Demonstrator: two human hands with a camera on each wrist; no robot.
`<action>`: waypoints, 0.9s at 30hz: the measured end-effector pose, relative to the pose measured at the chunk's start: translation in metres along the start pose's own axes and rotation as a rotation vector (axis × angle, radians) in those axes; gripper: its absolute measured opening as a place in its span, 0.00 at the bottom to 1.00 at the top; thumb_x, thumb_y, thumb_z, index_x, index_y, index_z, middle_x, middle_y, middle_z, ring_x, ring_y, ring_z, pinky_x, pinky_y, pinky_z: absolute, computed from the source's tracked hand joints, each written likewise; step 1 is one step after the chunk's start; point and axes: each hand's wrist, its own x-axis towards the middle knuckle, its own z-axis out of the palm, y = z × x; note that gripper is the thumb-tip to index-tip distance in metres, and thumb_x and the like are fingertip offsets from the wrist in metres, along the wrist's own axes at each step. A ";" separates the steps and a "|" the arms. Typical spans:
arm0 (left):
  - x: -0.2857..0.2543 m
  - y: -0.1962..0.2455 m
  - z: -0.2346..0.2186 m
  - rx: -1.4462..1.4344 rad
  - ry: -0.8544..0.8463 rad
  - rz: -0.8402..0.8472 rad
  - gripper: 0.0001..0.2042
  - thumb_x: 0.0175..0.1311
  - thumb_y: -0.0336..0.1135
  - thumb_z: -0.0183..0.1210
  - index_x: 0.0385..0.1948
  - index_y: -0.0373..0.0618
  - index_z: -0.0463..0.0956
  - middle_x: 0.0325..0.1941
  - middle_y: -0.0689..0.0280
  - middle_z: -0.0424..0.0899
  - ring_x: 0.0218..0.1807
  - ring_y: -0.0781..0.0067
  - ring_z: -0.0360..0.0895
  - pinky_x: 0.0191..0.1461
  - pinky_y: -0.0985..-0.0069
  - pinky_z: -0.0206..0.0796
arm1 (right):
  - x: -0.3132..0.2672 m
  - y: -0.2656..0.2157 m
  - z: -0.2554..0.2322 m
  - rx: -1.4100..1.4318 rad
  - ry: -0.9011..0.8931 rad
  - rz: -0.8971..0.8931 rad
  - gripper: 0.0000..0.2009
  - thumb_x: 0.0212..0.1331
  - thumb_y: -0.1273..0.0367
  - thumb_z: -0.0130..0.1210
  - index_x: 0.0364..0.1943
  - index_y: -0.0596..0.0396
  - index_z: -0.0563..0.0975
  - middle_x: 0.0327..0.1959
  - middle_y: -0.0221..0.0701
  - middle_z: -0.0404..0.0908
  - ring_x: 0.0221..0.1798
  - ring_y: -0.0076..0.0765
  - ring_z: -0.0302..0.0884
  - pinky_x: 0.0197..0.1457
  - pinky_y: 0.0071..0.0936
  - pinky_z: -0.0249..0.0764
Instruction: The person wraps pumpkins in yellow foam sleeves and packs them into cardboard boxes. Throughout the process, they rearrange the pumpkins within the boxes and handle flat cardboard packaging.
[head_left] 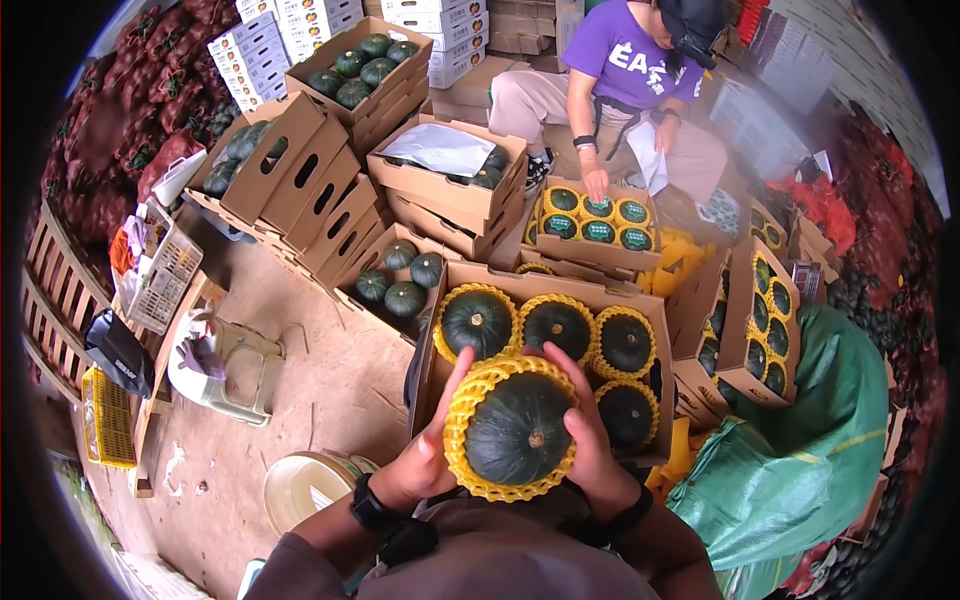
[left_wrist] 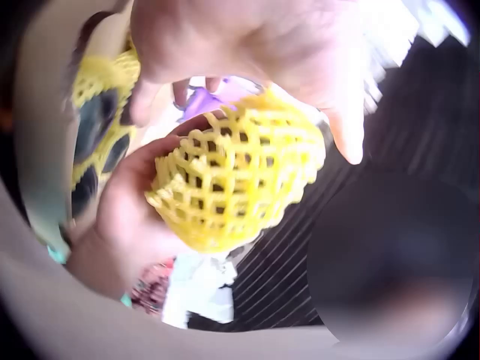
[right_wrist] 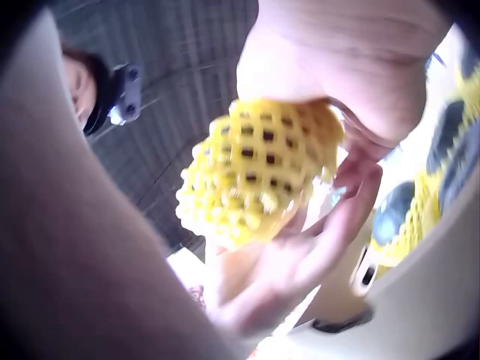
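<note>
A dark green kabocha squash (head_left: 520, 428) sits in a yellow foam net (head_left: 468, 470), its stem spot facing up toward the head camera. My left hand (head_left: 434, 446) holds it from the left and my right hand (head_left: 592, 440) from the right, thumbs near its upper face and fingers reaching around the far side. Both wrist views show the foam net (left_wrist: 247, 169) between the two palms. Just beyond, an open cardboard box (head_left: 560, 283) contains several netted squashes, including one at the upper left (head_left: 478, 321); the held squash overlaps the box's near part.
Across from me a seated person (head_left: 640, 75) touches squashes in another box (head_left: 600, 252). Stacked cartons with bare squashes (head_left: 350, 75) stand at left. A white stool (head_left: 225, 365) and a bucket (head_left: 305, 490) are nearer. Tilted boxes (head_left: 765, 330) and a green sack (head_left: 790, 450) lie right.
</note>
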 end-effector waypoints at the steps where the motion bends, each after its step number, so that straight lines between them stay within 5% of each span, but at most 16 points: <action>1: -0.005 0.001 0.001 -0.124 0.005 -0.048 0.53 0.53 0.63 0.59 0.71 0.49 0.30 0.74 0.57 0.45 0.72 0.63 0.52 0.72 0.60 0.49 | 0.007 0.001 -0.006 -0.435 -0.100 -0.117 0.35 0.59 0.59 0.53 0.67 0.61 0.54 0.67 0.46 0.54 0.67 0.46 0.59 0.68 0.37 0.55; 2: -0.012 0.000 -0.010 -0.120 0.052 -0.118 0.49 0.55 0.65 0.56 0.70 0.48 0.38 0.72 0.57 0.50 0.71 0.61 0.55 0.72 0.59 0.49 | 0.008 -0.009 0.001 -0.733 -0.092 -0.123 0.38 0.56 0.56 0.57 0.67 0.59 0.54 0.68 0.54 0.48 0.66 0.55 0.58 0.67 0.40 0.57; 4: -0.010 0.001 -0.013 -0.009 0.189 -0.143 0.40 0.60 0.62 0.52 0.67 0.45 0.52 0.66 0.56 0.64 0.67 0.59 0.63 0.71 0.60 0.51 | 0.012 -0.029 0.017 -0.775 -0.198 -0.191 0.47 0.44 0.51 0.66 0.68 0.51 0.54 0.68 0.60 0.42 0.68 0.66 0.51 0.67 0.45 0.57; 6: -0.011 -0.003 -0.011 0.218 0.256 -0.092 0.40 0.62 0.62 0.50 0.68 0.45 0.47 0.68 0.57 0.58 0.68 0.62 0.59 0.70 0.62 0.53 | 0.012 -0.033 0.030 -0.791 -0.346 -0.151 0.53 0.35 0.50 0.71 0.69 0.47 0.53 0.69 0.61 0.38 0.71 0.72 0.43 0.67 0.49 0.56; 9: -0.010 0.020 -0.015 0.475 0.084 -0.014 0.38 0.66 0.63 0.40 0.68 0.45 0.42 0.66 0.59 0.56 0.67 0.63 0.59 0.67 0.67 0.55 | 0.025 -0.016 0.009 -0.346 -0.405 -0.086 0.49 0.36 0.57 0.72 0.66 0.53 0.56 0.66 0.49 0.53 0.70 0.53 0.53 0.70 0.40 0.53; 10: -0.016 0.042 -0.012 0.548 0.108 -0.201 0.40 0.64 0.68 0.33 0.68 0.45 0.44 0.64 0.59 0.58 0.65 0.62 0.62 0.63 0.66 0.59 | 0.025 -0.009 0.005 -0.135 -0.341 0.015 0.47 0.37 0.59 0.72 0.64 0.55 0.58 0.62 0.41 0.59 0.67 0.41 0.56 0.70 0.36 0.52; 11: -0.018 0.054 -0.016 0.501 0.133 -0.212 0.39 0.64 0.63 0.46 0.68 0.45 0.47 0.61 0.56 0.62 0.62 0.60 0.65 0.60 0.65 0.63 | 0.025 0.003 0.011 0.239 -0.219 0.104 0.47 0.37 0.58 0.72 0.64 0.54 0.58 0.62 0.39 0.60 0.66 0.38 0.57 0.69 0.35 0.54; 13: -0.030 0.058 -0.031 1.539 0.421 -0.144 0.40 0.58 0.49 0.60 0.68 0.44 0.48 0.57 0.54 0.66 0.61 0.57 0.67 0.59 0.66 0.64 | 0.037 0.012 0.015 0.077 -0.146 0.112 0.47 0.36 0.58 0.71 0.64 0.54 0.57 0.60 0.39 0.61 0.64 0.39 0.59 0.68 0.35 0.54; 15: -0.040 0.041 -0.052 1.686 0.384 -0.206 0.43 0.50 0.34 0.65 0.67 0.43 0.48 0.56 0.51 0.68 0.60 0.54 0.67 0.60 0.66 0.63 | 0.051 0.020 0.017 -0.491 -0.351 -0.172 0.42 0.34 0.57 0.70 0.61 0.48 0.64 0.56 0.44 0.61 0.62 0.48 0.60 0.64 0.40 0.59; 16: -0.047 0.034 -0.072 1.064 0.403 -0.475 0.42 0.51 0.31 0.63 0.68 0.43 0.47 0.61 0.52 0.64 0.64 0.55 0.63 0.63 0.64 0.61 | 0.049 0.021 0.025 -0.713 -0.459 -0.148 0.42 0.34 0.56 0.70 0.60 0.44 0.65 0.56 0.44 0.61 0.60 0.50 0.62 0.62 0.42 0.60; 18: -0.056 0.023 -0.098 0.802 0.287 -0.475 0.42 0.52 0.29 0.61 0.69 0.43 0.45 0.65 0.53 0.61 0.66 0.58 0.59 0.65 0.65 0.59 | 0.042 0.032 0.047 -1.140 -0.597 -0.071 0.39 0.33 0.53 0.69 0.59 0.34 0.69 0.54 0.45 0.63 0.58 0.55 0.63 0.54 0.46 0.62; 19: -0.059 0.020 -0.105 0.670 0.230 -0.473 0.42 0.53 0.28 0.60 0.69 0.43 0.43 0.66 0.53 0.59 0.67 0.59 0.58 0.66 0.65 0.58 | 0.042 0.038 0.057 -1.251 -0.629 0.002 0.39 0.32 0.50 0.68 0.58 0.36 0.71 0.52 0.44 0.65 0.55 0.51 0.64 0.52 0.43 0.60; 22: -0.060 0.020 -0.106 0.769 0.219 -0.441 0.43 0.54 0.24 0.56 0.71 0.48 0.39 0.69 0.58 0.54 0.68 0.62 0.56 0.65 0.68 0.58 | 0.054 0.044 0.086 -1.513 -0.631 0.158 0.41 0.32 0.49 0.68 0.59 0.40 0.70 0.48 0.42 0.67 0.48 0.43 0.63 0.50 0.37 0.58; 26: -0.058 0.010 -0.110 0.596 0.204 -0.314 0.43 0.52 0.17 0.50 0.72 0.51 0.38 0.71 0.62 0.52 0.70 0.66 0.54 0.66 0.72 0.55 | 0.034 0.044 0.063 -1.242 -0.393 -0.013 0.44 0.38 0.51 0.68 0.65 0.43 0.63 0.55 0.44 0.66 0.57 0.49 0.63 0.55 0.41 0.62; 27: -0.058 0.010 -0.109 0.547 0.192 -0.283 0.43 0.52 0.16 0.49 0.72 0.51 0.38 0.72 0.63 0.51 0.70 0.67 0.53 0.67 0.72 0.54 | 0.035 0.034 0.043 -0.903 -0.413 0.017 0.42 0.44 0.53 0.66 0.65 0.48 0.61 0.59 0.48 0.64 0.59 0.54 0.64 0.59 0.43 0.64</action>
